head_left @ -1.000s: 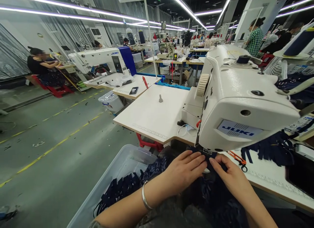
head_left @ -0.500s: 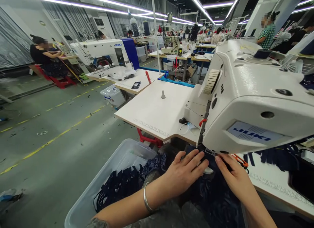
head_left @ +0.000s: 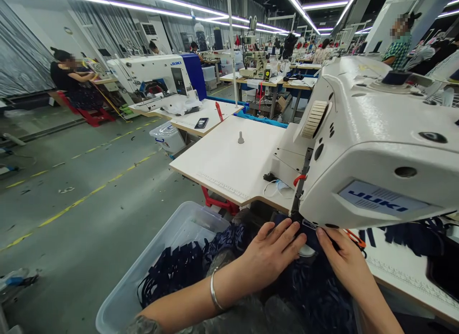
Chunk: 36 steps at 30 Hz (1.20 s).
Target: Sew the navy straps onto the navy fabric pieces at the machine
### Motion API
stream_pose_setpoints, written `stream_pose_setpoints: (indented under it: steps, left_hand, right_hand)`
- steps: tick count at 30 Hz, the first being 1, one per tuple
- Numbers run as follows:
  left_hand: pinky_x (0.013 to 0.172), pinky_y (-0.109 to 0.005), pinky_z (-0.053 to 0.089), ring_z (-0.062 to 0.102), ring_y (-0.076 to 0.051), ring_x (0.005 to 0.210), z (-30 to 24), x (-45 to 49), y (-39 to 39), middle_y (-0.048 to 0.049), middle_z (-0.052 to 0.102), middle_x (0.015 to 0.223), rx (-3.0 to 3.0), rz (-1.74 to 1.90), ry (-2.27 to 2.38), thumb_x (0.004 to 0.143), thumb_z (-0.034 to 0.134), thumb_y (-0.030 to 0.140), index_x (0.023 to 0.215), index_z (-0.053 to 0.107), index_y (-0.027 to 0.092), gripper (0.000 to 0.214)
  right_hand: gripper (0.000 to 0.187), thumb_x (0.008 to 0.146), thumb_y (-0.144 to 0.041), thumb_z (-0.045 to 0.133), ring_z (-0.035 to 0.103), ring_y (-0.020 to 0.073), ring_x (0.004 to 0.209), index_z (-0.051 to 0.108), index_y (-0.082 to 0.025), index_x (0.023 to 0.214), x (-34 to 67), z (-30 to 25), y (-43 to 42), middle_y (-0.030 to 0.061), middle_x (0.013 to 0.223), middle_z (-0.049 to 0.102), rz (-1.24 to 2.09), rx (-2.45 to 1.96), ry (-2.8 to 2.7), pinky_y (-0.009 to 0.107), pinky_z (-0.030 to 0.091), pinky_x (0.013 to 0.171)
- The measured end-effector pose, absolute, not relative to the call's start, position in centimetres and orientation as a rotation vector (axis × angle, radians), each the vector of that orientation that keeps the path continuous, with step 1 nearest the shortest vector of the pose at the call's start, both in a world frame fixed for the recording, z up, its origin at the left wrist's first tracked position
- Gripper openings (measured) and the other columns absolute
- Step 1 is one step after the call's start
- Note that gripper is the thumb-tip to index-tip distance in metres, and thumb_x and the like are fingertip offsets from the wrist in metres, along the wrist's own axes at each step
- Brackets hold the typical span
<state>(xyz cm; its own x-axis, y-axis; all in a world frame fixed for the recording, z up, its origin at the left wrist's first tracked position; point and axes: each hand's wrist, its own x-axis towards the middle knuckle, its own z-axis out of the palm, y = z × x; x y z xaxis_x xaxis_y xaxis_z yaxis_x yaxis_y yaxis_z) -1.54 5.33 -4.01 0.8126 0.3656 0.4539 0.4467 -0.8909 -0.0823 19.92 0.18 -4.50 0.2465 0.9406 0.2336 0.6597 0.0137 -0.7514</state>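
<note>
A white JUKI sewing machine (head_left: 362,161) stands close in front of me on the right. Dark navy fabric (head_left: 315,242) lies under its needle area. My left hand (head_left: 270,255) rests flat on the fabric, fingers stretched out just left of the presser foot. Close by on the right, my right hand (head_left: 340,257) grips the fabric's edge between thumb and fingers; some of those fingers are hidden. More navy material (head_left: 315,291) hangs down below both hands, toward my lap.
A clear plastic bin (head_left: 120,279) at lower left holds navy strips (head_left: 175,267). An orange-handled tool (head_left: 355,238) lies right of my right hand. The white table (head_left: 222,152) carries a grey peg (head_left: 240,138). Another JUKI machine (head_left: 154,73) stands behind; co-workers sit and stand farther off.
The whole view has shifted slightly. Both hands keep nearly the same place on the navy fabric; any feed of the fabric is too small to make out.
</note>
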Motion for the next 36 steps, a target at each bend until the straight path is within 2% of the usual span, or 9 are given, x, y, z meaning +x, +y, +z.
stream_pose_setpoints:
  steps: [6, 12, 18, 21, 24, 28, 33, 36]
  left_hand:
    - [0.112, -0.036, 0.02, 0.031, -0.022, 0.14, -3.8, -1.6, 5.4, -0.0074, 0.037, 0.15, -2.811, -0.618, -0.624, 0.1, 0.047, 0.027, 0.14, 0.044, 0.02, 0.041]
    - [0.112, -0.035, 0.02, 0.031, -0.021, 0.14, -3.8, -1.6, 5.3, -0.0063, 0.037, 0.151, -2.81, -0.646, -0.634, 0.101, 0.045, 0.028, 0.139, 0.046, 0.021, 0.039]
    - [0.109, -0.035, 0.022, 0.033, -0.021, 0.138, -4.3, -1.3, 5.0, -0.0068, 0.039, 0.149, -2.803, -0.687, -0.699, 0.101, 0.043, 0.031, 0.135, 0.049, 0.02, 0.036]
    - [0.108, -0.035, 0.023, 0.036, -0.021, 0.137, -4.3, -1.4, 5.1, -0.0069, 0.041, 0.148, -2.797, -0.72, -0.727, 0.102, 0.042, 0.035, 0.133, 0.051, 0.02, 0.036]
    - [0.107, -0.034, 0.024, 0.037, -0.021, 0.135, -4.1, -1.5, 5.0, -0.0078, 0.042, 0.147, -2.799, -0.734, -0.735, 0.102, 0.042, 0.036, 0.132, 0.052, 0.02, 0.036]
    - [0.108, -0.035, 0.022, 0.038, -0.02, 0.135, -3.9, -1.6, 4.9, -0.0075, 0.044, 0.146, -2.803, -0.747, -0.765, 0.102, 0.041, 0.037, 0.131, 0.053, 0.019, 0.036]
    - [0.108, -0.035, 0.023, 0.037, -0.02, 0.135, -3.8, -1.5, 4.8, -0.007, 0.043, 0.147, -2.79, -0.736, -0.743, 0.102, 0.042, 0.036, 0.132, 0.052, 0.019, 0.036]
    - [0.108, -0.035, 0.024, 0.038, -0.021, 0.135, -3.7, -1.4, 4.9, -0.0066, 0.043, 0.146, -2.768, -0.728, -0.728, 0.101, 0.043, 0.04, 0.132, 0.052, 0.02, 0.038]
  right_hand:
    - [0.039, 0.093, -0.05, 0.046, 0.059, 0.0267, 0.109, 0.069, -0.023, 0.109, 19.9, -4.4, 0.0, 0.0094, 0.118, 0.064, 0.461, -1.774, -1.462, 0.041, 0.046, 0.097]
    - [0.036, 0.093, -0.048, 0.046, 0.056, 0.0272, 0.115, 0.069, -0.024, 0.107, 19.9, -4.8, 0.0, 0.0095, 0.119, 0.064, 0.441, -1.76, -1.474, 0.041, 0.045, 0.099]
    - [0.035, 0.09, -0.049, 0.047, 0.061, 0.0273, 0.103, 0.069, -0.022, 0.097, 19.8, -4.6, 0.3, 0.0089, 0.1, 0.067, 0.374, -1.752, -1.483, 0.04, 0.045, 0.097]
    - [0.035, 0.09, -0.049, 0.047, 0.062, 0.0272, 0.099, 0.069, -0.022, 0.093, 19.9, -4.9, 0.4, 0.009, 0.097, 0.067, 0.381, -1.768, -1.479, 0.04, 0.046, 0.093]
    - [0.034, 0.09, -0.049, 0.045, 0.061, 0.0272, 0.099, 0.067, -0.022, 0.089, 20.0, -5.2, 0.4, 0.0098, 0.1, 0.065, 0.411, -1.779, -1.468, 0.039, 0.045, 0.091]
    - [0.034, 0.091, -0.05, 0.045, 0.057, 0.0264, 0.106, 0.063, -0.022, 0.097, 19.7, -5.4, 0.2, 0.0092, 0.108, 0.063, 0.431, -1.764, -1.444, 0.037, 0.04, 0.096]
    - [0.032, 0.09, -0.052, 0.049, 0.058, 0.0182, 0.073, 0.054, -0.022, 0.099, 19.6, -6.4, -0.5, 0.0017, 0.08, 0.06, 0.528, -1.719, -1.247, 0.027, 0.047, 0.068]
    - [0.038, 0.087, -0.055, 0.052, 0.061, 0.0198, 0.082, 0.054, -0.022, 0.105, 20.5, -8.1, -1.3, 0.0048, 0.092, 0.063, 0.541, -1.724, -1.215, 0.027, 0.049, 0.071]
